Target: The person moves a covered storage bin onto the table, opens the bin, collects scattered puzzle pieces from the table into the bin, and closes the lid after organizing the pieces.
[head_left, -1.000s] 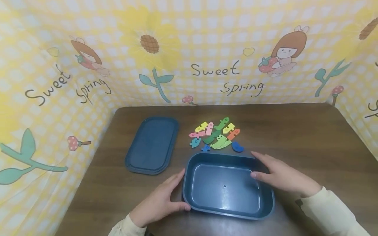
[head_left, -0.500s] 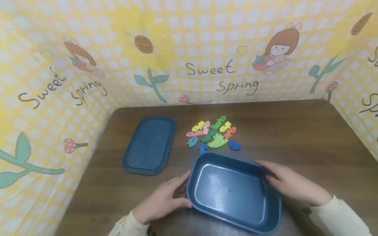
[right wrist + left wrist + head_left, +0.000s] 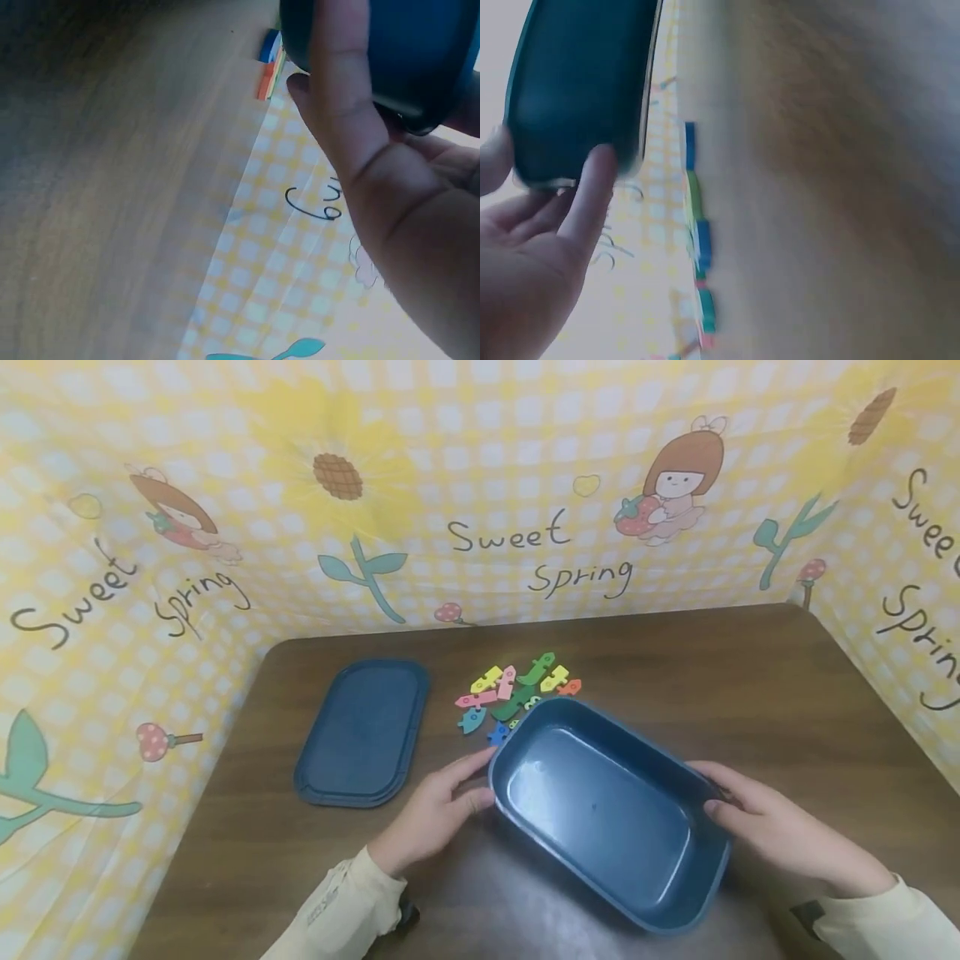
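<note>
Both hands hold a dark blue plastic box [image 3: 600,806], open side up, its inside bare. My left hand [image 3: 427,814] grips the box's left end, thumb at the rim and fingers around the outer wall. At the opposite end my right hand [image 3: 780,827] has its thumb over the rim and fingers outside. In the left wrist view the box [image 3: 585,90] hangs above the table, with patterned cloth showing between. Behind it lie several colourful flat puzzle pieces, among them a green piece [image 3: 538,670], a pink piece [image 3: 477,700] and a teal piece [image 3: 472,721]; the box hides some.
A matching dark blue lid [image 3: 363,735] lies flat on the brown table [image 3: 675,668], left of the pieces. Yellow checked cloth [image 3: 510,460] with printed flowers and lettering walls the table at the back and sides.
The box has risen from the table and turned clockwise, its left end swinging away over the nearest pieces. Both hands have closed more firmly on its ends. The head view has shifted rightward.
</note>
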Tool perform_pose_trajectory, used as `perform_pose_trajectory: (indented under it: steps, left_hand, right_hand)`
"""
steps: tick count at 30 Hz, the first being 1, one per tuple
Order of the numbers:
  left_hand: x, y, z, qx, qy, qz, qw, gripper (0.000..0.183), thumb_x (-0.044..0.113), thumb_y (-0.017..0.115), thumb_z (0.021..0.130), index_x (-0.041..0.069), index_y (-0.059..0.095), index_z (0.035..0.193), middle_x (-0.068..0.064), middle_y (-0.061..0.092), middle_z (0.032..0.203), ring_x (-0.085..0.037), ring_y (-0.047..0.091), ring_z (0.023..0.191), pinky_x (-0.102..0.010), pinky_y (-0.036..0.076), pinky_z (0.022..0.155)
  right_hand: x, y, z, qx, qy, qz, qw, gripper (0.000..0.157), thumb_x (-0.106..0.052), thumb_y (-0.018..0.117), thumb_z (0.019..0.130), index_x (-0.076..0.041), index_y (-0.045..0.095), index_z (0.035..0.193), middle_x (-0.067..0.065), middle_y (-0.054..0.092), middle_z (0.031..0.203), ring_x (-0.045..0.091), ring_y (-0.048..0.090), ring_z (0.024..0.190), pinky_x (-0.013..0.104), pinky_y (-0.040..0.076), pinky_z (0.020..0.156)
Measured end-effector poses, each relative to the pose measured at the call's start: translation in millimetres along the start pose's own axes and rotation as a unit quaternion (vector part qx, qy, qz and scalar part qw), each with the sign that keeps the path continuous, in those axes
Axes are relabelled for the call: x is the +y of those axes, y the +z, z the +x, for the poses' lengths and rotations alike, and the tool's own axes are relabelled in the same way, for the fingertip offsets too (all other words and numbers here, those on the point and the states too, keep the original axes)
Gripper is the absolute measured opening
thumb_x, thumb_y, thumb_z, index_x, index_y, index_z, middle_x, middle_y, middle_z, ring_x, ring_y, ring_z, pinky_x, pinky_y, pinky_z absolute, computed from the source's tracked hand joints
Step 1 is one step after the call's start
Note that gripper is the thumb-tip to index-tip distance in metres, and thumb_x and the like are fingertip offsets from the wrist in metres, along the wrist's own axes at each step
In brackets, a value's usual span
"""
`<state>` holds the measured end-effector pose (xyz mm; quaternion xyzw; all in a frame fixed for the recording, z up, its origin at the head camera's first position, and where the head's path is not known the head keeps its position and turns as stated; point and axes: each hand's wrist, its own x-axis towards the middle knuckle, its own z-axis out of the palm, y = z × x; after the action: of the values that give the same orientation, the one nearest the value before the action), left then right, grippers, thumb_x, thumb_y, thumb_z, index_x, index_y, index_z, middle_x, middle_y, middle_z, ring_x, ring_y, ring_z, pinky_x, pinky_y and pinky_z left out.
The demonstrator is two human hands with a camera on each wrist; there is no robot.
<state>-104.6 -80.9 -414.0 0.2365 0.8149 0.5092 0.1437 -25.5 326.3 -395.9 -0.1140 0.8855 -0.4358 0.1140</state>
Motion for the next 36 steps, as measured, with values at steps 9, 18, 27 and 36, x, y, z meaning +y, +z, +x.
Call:
perform_pose_trajectory:
  steps: [9,18,27,36]
  left_hand:
    - [16.1,13.1,51.7,0.078,0.035,-0.046,0.9953,0.042,0.018,0.065,0.101,0.013,0.059,0.143,-0.003,0.06,0.129,-0.021,0.057,0.115,-0.039,0.051,0.096]
    - [28.0,16.6,91.9,-0.004,0.04,-0.019,0.999,0.092,0.032,0.084,0.084,0.03,0.031,0.16,-0.011,0.019,0.163,-0.03,0.043,0.139,-0.054,0.041,0.106]
    - [39.5,17.9,128.0,-0.016,0.082,0.019,0.9964,0.099,0.032,0.085,0.083,0.02,0.025,0.161,-0.005,0.039,0.139,-0.032,0.053,0.122,-0.041,0.049,0.099]
    - [50.0,34.4,174.3,-0.009,0.081,-0.032,0.9962,0.083,0.025,0.077,0.091,0.022,0.03,0.16,-0.005,0.041,0.141,-0.018,0.057,0.115,-0.028,0.046,0.097]
  right_hand:
    - [9,-4.6,-8,0.058,-0.052,0.102,0.992,0.044,0.004,0.047,0.102,0.0,0.042,0.146,0.011,0.06,0.124,0.019,0.068,0.086,0.037,0.058,0.061]
    - [12,-15.8,-18,0.059,-0.07,0.196,0.976,0.063,0.01,0.051,0.1,-0.007,0.031,0.157,0.004,0.055,0.136,0.025,0.067,0.093,0.042,0.059,0.067]
    - [15,-21.1,-25,0.051,-0.112,0.249,0.961,0.098,0.028,0.064,0.081,-0.005,0.017,0.161,0.006,0.042,0.152,0.014,0.059,0.122,0.033,0.057,0.082]
    - [25,-36.0,-14,0.128,-0.117,0.224,0.959,0.098,0.028,0.068,0.077,-0.006,0.025,0.159,0.004,0.046,0.145,0.009,0.059,0.118,0.022,0.054,0.084]
